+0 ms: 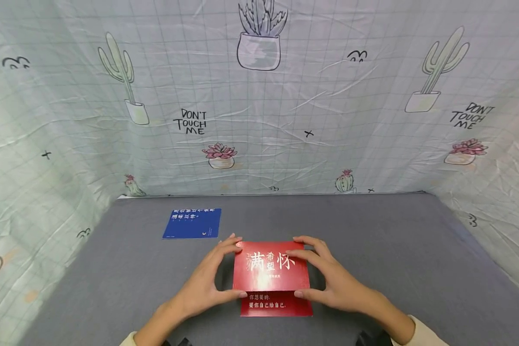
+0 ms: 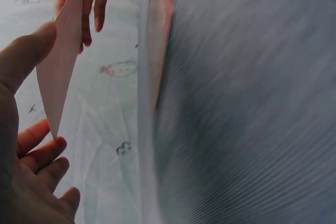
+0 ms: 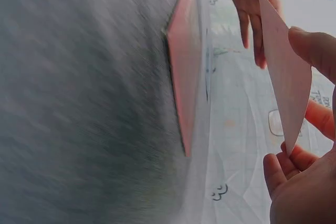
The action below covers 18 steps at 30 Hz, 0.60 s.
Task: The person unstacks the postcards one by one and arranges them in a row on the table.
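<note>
A glossy red card (image 1: 270, 281) with white Chinese characters is held up between both hands in the head view. My left hand (image 1: 202, 284) pinches its left edge, thumb at the near corner and fingers at the far one. Its right edge is pinched the same way by my right hand (image 1: 340, 282). The wrist views show the held card's plain pale underside (image 2: 65, 66), apart from the table. Beneath it lies a second red card (image 1: 277, 311) with white text, partly covered; whether it is one card or a stack I cannot tell.
A blue card (image 1: 192, 225) with white characters lies farther back on the left of the grey table (image 1: 372, 230). Behind the table's far edge hangs a pale cloth (image 1: 259, 110) printed with cacti and lettering, and it continues along both sides.
</note>
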Available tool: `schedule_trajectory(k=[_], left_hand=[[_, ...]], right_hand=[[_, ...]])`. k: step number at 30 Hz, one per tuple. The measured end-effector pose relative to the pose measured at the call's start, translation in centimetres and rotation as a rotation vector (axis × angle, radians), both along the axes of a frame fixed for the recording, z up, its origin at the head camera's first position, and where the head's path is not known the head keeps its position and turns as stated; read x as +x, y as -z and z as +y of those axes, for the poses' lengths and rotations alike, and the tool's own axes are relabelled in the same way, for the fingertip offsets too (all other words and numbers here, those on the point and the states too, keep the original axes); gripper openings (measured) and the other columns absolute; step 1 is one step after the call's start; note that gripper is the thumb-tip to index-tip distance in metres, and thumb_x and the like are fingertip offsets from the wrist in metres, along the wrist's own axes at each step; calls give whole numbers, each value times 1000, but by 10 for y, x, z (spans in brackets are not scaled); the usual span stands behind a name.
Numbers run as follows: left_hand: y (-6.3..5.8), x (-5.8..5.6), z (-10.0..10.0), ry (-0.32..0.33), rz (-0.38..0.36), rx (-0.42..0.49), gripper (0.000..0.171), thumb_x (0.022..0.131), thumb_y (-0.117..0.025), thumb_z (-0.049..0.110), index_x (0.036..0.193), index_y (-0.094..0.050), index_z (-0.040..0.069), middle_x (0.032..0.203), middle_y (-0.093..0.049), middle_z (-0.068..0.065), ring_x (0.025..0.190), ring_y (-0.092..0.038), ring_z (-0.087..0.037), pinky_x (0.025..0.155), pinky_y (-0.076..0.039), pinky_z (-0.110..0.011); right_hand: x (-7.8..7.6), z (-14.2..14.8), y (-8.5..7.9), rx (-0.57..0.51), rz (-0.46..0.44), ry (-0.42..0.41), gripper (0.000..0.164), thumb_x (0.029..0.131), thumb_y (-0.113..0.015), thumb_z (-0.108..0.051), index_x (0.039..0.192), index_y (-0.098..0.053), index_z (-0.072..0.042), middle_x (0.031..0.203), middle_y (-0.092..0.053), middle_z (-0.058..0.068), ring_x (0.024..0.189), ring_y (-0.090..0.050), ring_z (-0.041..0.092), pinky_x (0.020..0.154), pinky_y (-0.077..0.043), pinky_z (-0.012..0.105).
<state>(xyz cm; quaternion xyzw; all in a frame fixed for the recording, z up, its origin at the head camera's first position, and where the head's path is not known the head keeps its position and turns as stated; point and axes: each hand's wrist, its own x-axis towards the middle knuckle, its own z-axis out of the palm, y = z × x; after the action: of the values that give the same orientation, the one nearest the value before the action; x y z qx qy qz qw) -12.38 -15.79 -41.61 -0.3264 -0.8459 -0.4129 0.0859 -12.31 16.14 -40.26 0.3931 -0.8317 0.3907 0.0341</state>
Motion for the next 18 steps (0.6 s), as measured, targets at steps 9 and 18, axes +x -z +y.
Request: schedule_trajectory(k=[9,18], left_hand=[[-14,-25,-9,6,4,-23,77,71,-84,38,134,-46,17,150,-35,2,142,-23,-24,115,-14,-41],[-21,-45,-13,-30,-9,-83,77,71,-82,40,135,-46,17,149,-37,-2,142,-23,-24,103,-32,-61]], right_hand=[[-23,-8,-13,17,-2,18,58,83,-74,-36,134,-51,-22,149,-27,4,133,-24,22,91,-48,43],[-49,-14,-16,20,17,8,59,82,-75,-32,134,-52,-21,148,-29,4,132,-24,22,89,-49,48]])
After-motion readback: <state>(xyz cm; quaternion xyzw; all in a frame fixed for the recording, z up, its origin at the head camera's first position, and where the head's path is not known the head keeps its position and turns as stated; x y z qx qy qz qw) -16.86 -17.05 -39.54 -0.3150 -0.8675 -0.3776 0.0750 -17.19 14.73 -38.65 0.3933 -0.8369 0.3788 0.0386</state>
